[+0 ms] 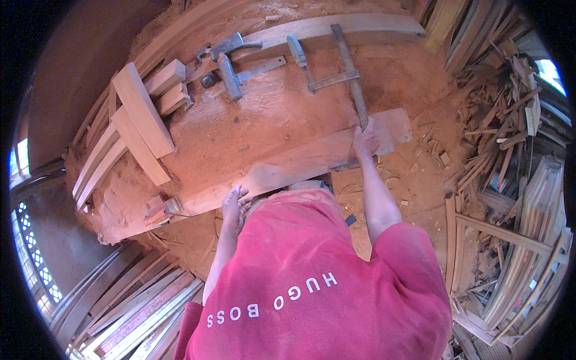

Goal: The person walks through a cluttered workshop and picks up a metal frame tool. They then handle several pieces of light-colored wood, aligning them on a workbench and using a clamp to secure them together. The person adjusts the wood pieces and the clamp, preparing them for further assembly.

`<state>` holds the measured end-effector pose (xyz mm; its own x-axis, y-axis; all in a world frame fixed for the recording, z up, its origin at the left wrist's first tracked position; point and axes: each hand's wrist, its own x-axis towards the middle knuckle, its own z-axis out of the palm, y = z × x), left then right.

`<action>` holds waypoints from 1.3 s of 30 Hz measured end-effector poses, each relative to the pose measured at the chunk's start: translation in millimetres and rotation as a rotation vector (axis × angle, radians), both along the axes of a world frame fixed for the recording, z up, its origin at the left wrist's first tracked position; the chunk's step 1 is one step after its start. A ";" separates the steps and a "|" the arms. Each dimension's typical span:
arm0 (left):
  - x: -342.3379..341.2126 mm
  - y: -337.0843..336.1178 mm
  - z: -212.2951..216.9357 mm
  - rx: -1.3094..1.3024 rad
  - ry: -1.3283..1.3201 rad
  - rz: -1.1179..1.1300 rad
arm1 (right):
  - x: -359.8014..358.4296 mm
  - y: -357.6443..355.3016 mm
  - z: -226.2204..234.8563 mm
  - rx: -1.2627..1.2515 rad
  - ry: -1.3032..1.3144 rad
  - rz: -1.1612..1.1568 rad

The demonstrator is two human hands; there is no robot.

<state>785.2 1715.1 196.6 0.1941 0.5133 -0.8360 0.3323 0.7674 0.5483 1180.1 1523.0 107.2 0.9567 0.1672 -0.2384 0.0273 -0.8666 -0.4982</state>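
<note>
While the right hand (363, 139) lies flat and spread on the long plank (288, 165) beside the clamp (351, 78), the left hand (235, 201), fingers apart at the near edge, should press down evenly so nothing slides.

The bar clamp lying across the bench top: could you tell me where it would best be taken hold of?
Probably by the long steel bar of the bar clamp, mid-length, from above: it lies flat on the sawdust-covered bench with free space either side. Its lower end sits by the right hand on the plank.

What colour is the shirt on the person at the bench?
Pinkish red shirt with white lettering, seen in the head view.
</note>
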 end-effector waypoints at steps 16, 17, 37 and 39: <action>-23.6 17.9 -22.0 0.049 -0.012 0.006 | -9.6 10.7 -8.1 0.033 -0.093 -0.020; -32.5 20.7 -21.9 0.065 -0.014 0.015 | -12.0 16.4 6.7 0.018 -0.015 -0.001; -209.8 421.7 -30.0 0.907 0.071 0.109 | -231.6 364.0 79.9 0.647 0.217 0.668; -208.4 451.3 -30.3 0.825 0.047 0.037 | -264.9 423.4 76.7 0.697 0.326 0.717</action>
